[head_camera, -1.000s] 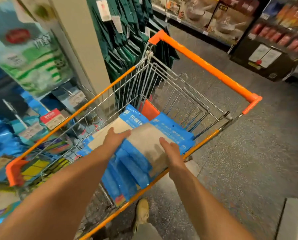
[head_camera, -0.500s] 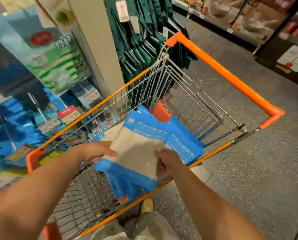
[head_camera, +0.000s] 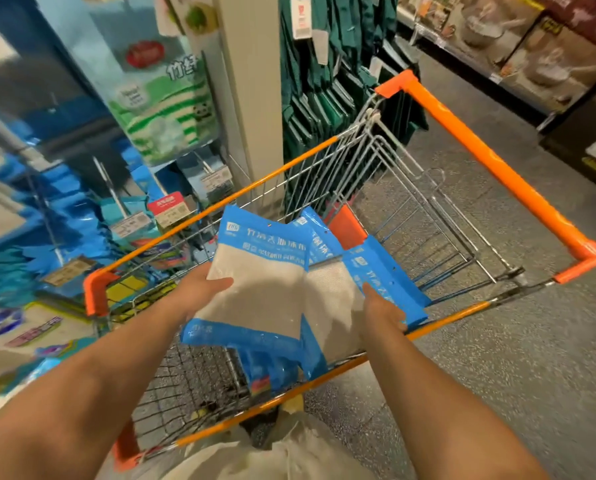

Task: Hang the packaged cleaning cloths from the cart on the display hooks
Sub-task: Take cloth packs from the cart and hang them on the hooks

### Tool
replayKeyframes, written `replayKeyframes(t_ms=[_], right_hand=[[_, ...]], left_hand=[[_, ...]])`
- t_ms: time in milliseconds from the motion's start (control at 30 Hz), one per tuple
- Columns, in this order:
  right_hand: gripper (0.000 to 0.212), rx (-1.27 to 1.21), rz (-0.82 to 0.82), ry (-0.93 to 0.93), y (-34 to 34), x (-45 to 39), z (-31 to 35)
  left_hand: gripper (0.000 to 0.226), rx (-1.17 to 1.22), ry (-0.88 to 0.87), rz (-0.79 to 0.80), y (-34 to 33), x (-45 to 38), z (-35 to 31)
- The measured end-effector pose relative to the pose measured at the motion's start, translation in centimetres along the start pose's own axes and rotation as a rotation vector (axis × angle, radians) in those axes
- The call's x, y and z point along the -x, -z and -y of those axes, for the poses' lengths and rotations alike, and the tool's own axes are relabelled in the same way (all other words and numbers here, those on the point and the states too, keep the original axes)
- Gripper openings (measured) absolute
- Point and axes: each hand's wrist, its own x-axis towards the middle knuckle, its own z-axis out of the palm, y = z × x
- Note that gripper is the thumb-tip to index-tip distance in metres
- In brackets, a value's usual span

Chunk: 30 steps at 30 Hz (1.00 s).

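Observation:
Above the wire cart (head_camera: 469, 143) with orange rims I hold a fanned stack of cleaning cloth packs. The top pack (head_camera: 261, 285) is blue-edged with a beige cloth inside, its header pointing away from me. My left hand (head_camera: 199, 292) grips its left edge, thumb on top. My right hand (head_camera: 381, 311) holds the right side of the stack, touching a blue pack (head_camera: 386, 282) underneath. More blue packs (head_camera: 272, 372) hang below in the cart. Display hooks (head_camera: 116, 199) with price tags stick out of the shelf at left, among hanging blue packs.
A beige pillar (head_camera: 251, 98) stands behind the cart, with dark green hanging goods (head_camera: 324, 98) to its right. Boxed cookware shelves (head_camera: 532, 53) line the far right across a grey speckled aisle floor (head_camera: 497, 358). A green-striped package (head_camera: 164, 116) hangs at upper left.
Both hands have lifted the stack of packs up out of the cart, and the packs have fanned apart. The view has shifted down and toward the shelf.

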Motion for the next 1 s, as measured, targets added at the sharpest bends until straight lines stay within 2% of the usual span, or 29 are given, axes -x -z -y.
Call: replayKeyframes(t_ms=[67,167,233,300,367,500,633,733,833,933,1000], right_hand=[[0.092,-0.072,0.047,0.008,0.2,-0.6,-1.2],[0.045,-0.093,0.235,0.060,0.6,-1.4,-2.8],[0.028,-0.088,0.264,0.100,0.5,-1.1,-2.4],[0.032,0.019,0.196,0.163,0.1,-0.9,-2.1],[0.029,0.023,0.223,0.215,-0.2,-1.3,-2.0],[0.029,-0.369,0.467,0.309,1.1,1.2,-0.8],[0.030,-0.399,0.481,0.514,2.0,5.2,3.4],[0.025,-0.384,0.688,0.654,1.8,10.3,6.6],[0.021,-0.201,0.936,0.807,-0.1,16.1,8.5],[0.020,-0.072,1.093,0.850,-2.9,21.8,8.0],[0.026,-0.044,1.159,0.824,-4.6,25.8,6.8]], left_hand=[[0.022,0.034,0.003,-0.041,0.1,0.0,0.2],[0.023,0.063,0.025,-0.075,-0.2,-0.2,0.3],[0.031,0.095,0.033,-0.079,-0.6,0.0,0.3],[0.034,0.128,0.038,-0.068,-0.8,0.4,0.5],[0.035,0.173,0.053,-0.041,-0.7,0.8,1.0],[0.037,0.361,0.067,-0.063,0.4,2.0,1.7],[0.042,0.541,0.008,-0.091,3.3,4.5,2.1],[0.042,0.620,-0.051,-0.129,6.6,7.3,2.8],[0.031,0.722,-0.080,-0.269,9.9,10.3,4.2],[0.034,0.763,-0.101,-0.370,12.3,13.3,5.9],[0.031,0.793,-0.109,-0.453,13.5,15.4,7.3]])
